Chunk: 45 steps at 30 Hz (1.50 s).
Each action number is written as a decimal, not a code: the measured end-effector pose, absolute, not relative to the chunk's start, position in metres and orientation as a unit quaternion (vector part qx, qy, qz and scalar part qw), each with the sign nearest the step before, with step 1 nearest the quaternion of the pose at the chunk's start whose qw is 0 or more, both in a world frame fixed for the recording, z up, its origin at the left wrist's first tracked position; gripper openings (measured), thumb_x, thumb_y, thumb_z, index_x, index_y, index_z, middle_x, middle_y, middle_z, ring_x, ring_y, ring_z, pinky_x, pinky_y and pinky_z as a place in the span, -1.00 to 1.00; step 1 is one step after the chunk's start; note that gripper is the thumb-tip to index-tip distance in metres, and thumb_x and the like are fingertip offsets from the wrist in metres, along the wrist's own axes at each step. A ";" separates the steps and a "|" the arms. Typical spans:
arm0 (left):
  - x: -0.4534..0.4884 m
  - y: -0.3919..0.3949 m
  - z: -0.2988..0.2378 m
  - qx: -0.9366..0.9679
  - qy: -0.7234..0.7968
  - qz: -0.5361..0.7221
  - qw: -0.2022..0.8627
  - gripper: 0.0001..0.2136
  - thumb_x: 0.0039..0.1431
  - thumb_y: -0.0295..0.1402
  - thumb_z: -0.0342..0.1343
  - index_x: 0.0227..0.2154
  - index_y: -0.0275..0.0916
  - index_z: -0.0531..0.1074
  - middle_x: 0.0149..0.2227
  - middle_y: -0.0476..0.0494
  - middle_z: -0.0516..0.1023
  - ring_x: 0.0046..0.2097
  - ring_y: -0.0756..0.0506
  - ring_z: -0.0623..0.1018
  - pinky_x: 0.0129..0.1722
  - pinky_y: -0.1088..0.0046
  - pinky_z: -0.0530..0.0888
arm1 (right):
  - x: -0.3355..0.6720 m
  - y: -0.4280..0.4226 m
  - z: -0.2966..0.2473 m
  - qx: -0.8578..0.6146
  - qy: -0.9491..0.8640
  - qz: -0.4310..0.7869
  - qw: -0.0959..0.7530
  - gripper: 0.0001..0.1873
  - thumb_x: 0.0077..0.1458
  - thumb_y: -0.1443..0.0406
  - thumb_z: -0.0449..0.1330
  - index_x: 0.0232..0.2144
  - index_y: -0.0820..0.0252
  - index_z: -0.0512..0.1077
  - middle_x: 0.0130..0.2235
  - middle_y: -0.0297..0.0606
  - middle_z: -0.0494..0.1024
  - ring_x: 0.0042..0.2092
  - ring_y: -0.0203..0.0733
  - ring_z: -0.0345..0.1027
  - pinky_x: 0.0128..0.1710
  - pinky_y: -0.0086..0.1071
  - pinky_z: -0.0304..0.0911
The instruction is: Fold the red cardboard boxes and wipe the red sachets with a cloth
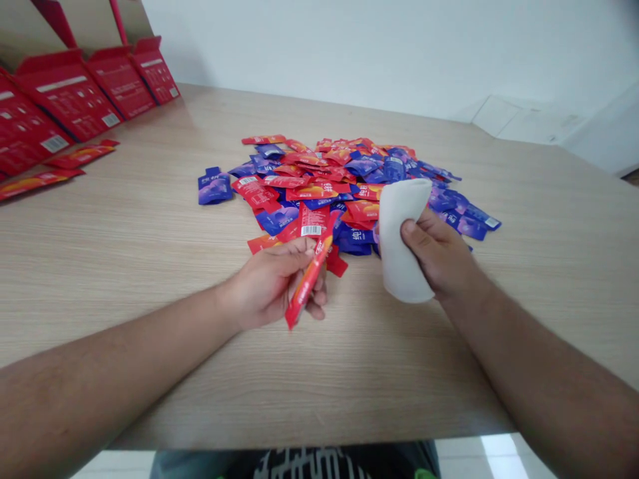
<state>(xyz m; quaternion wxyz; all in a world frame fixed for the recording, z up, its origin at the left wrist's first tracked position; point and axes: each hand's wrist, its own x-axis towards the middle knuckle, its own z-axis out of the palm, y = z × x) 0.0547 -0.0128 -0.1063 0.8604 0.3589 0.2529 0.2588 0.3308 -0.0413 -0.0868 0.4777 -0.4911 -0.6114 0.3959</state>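
In the head view, a red-and-orange stick sachet is held in the left hand, just below the centre of the frame. The sachet is pinched between the thumb and the curled fingers and is tilted, with its lower end directed toward the bench and its upper end directed up and to the right. A folded white pad is gripped in the right hand, right of centre, with the thumb on its near face and the fingers behind it. The pad is stood nearly upright; its material cannot be determined. The hands are held apart, over a light wood-grain bench. Contact with the bench cannot be confirmed.

A heap of red and blue-violet sachets is spread at centre, just beyond the hands. A barcoded red sachet is lying at its near edge, close to the left hand. A blue sachet is lying just off the heap's left side. Two red sachets are lying at the upper left, beside a row of open red cartons. A white wall is seen along the top of the frame, and dark patterned clothing is seen at the bottom edge.
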 end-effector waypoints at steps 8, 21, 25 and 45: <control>0.055 -0.018 -0.110 0.238 0.213 0.065 0.945 -0.76 0.42 -0.14 0.14 -0.21 -0.23 0.46 -0.49 -0.02 0.38 -0.57 0.00 0.40 -0.72 0.61 0.40 | 0.306 -0.058 -0.089 -0.314 -0.685 0.504 0.421 -0.63 0.35 -0.02 0.43 -0.05 0.10 0.54 -0.19 -0.30 0.65 -0.32 -0.24 0.46 -0.40 -0.44 0.36; 0.066 -0.028 -0.116 0.468 0.266 0.302 0.787 -0.68 0.35 -0.08 0.32 -0.23 -0.26 0.48 -0.28 -0.13 0.62 -0.28 -0.06 0.59 -0.20 0.41 0.58 | 0.318 -0.048 -0.077 -0.500 -0.622 0.450 0.401 -0.48 0.12 -0.10 0.54 -0.12 0.18 0.65 -0.24 -0.27 0.69 -0.34 -0.15 0.50 -0.44 -0.41 0.34; 0.063 -0.024 -0.117 0.617 0.326 0.284 0.658 -0.73 0.35 -0.16 0.29 -0.31 -0.24 0.42 -0.42 0.02 0.45 -0.42 0.02 0.38 -0.41 0.53 0.36 | 0.319 -0.049 -0.079 -0.511 -0.635 0.443 0.374 -0.49 0.18 -0.09 0.48 -0.06 0.16 0.64 -0.21 -0.27 0.70 -0.33 -0.14 0.51 -0.43 -0.39 0.32; 0.064 -0.021 -0.126 0.529 0.331 0.310 0.717 -0.65 0.28 -0.10 0.37 -0.28 -0.18 0.34 -0.42 0.05 0.42 -0.45 0.03 0.40 -0.47 0.54 0.38 | 0.303 -0.072 -0.074 -0.439 -0.870 0.075 0.212 -0.87 0.30 0.33 0.34 -0.17 0.16 0.43 -0.17 -0.22 0.51 -0.15 -0.06 0.41 -0.19 -0.26 0.26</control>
